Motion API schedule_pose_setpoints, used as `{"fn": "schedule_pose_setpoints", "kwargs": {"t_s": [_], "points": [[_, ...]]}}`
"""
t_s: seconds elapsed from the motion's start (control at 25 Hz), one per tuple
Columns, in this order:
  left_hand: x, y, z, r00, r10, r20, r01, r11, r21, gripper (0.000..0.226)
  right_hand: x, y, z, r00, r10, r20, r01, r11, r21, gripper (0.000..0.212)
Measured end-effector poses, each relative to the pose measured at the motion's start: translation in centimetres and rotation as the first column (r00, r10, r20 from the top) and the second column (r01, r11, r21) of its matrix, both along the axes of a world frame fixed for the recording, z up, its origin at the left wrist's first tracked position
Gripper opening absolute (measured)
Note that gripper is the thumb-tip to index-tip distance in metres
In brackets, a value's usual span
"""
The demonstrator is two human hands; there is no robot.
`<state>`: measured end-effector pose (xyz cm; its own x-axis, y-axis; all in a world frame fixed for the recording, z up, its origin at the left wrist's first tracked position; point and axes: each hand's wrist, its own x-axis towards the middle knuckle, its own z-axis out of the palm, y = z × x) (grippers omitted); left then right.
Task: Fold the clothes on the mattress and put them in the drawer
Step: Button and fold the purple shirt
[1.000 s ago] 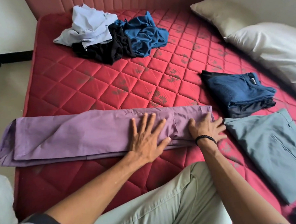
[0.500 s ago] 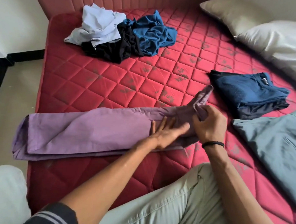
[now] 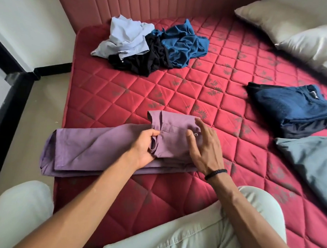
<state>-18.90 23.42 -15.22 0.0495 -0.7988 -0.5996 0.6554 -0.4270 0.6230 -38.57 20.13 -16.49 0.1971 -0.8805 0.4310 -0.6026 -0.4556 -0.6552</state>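
Here smooth purple trousers [image 3: 104,147] lie folded on quilted mattress [image 3: 198,99].

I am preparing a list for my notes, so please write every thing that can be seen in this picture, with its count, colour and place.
purple trousers: 1, purple, near edge of the mattress, waist end folded over the legs
unfolded clothes pile: 3 pieces, light blue, black and teal blue, far side near the headboard
folded navy clothes: 1 stack, navy, right side
grey-green trousers: 1, grey-green, lying flat at the right edge
pillows: 2, beige and white, far right corner
mattress: 1, red, quilted
headboard: 1, pink-red, padded
left hand: grip on the folded waist end
right hand: fingers straight, on the waist end; black wristband
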Motion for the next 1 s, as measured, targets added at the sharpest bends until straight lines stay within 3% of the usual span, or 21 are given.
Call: {"fn": "schedule_pose_setpoints", "kwargs": {"t_s": [0.16,0.28,0.32,0.4,0.44,0.48,0.6,0.68,0.76,0.84,1.0], "points": [[2.5,1.5,-1.3,0.997,0.02,0.07,-0.022,0.999,0.026,0.038,1.2,0.0,-3.0,0.89,0.193,-0.412,-0.08,0.958,0.276,0.077],[4.5,1.9,-2.3,0.907,0.165,0.388,-0.163,0.986,-0.04,0.019,1.9,0.9,-4.0,0.784,0.188,-0.592,-0.079,0.976,0.205,0.08],[5.3,2.0,-2.1,0.8,0.235,0.552,-0.224,0.971,-0.089,0.014,2.0,1.0,-4.3,0.755,0.176,-0.632,-0.085,0.981,0.172,0.08],[6.1,2.1,-1.4,0.41,0.266,0.873,-0.18,0.961,-0.208,0.013,2.0,1.0,-4.6,0.733,0.157,-0.662,-0.082,0.986,0.144,0.081],[6.1,2.2,-0.8,0.237,0.214,0.948,-0.088,0.976,-0.198,0.019,2.0,1.0,-4.7,0.733,0.151,-0.663,-0.08,0.987,0.138,0.081],[5.6,2.0,-0.2,0.14,0.118,0.983,-0.009,0.993,-0.118,0.03,1.9,1.1,-4.7,0.739,0.144,-0.658,-0.081,0.989,0.125,0.081],[4.1,0.7,0.1,0.14,-0.206,0.969,0.054,0.978,0.2,0.05,2.6,1.2,-4.0,0.773,0.116,-0.624,-0.116,0.992,0.041,0.07],[3.9,-0.4,-0.3,0.191,-0.296,0.936,0.026,0.955,0.296,0.054,3.2,1.3,-3.6,0.821,0.098,-0.563,-0.156,0.986,-0.055,0.056],[3.9,-1.3,-0.4,0.295,-0.314,0.902,0.021,0.946,0.322,0.053,3.3,1.1,-3.4,0.876,0.093,-0.473,-0.158,0.983,-0.097,0.047],[3.9,-1.8,-0.1,0.359,-0.309,0.881,0.058,0.949,0.309,0.034,2.9,0.5,-3.7,0.92,0.064,-0.387,-0.09,0.995,-0.05,0.05],[4.7,-1.1,-0.6,0.361,-0.33,0.872,0.084,0.943,0.322,0.033,2.7,0.2,-4.1,0.88,0.082,-0.468,-0.012,0.988,0.151,0.067]]}}
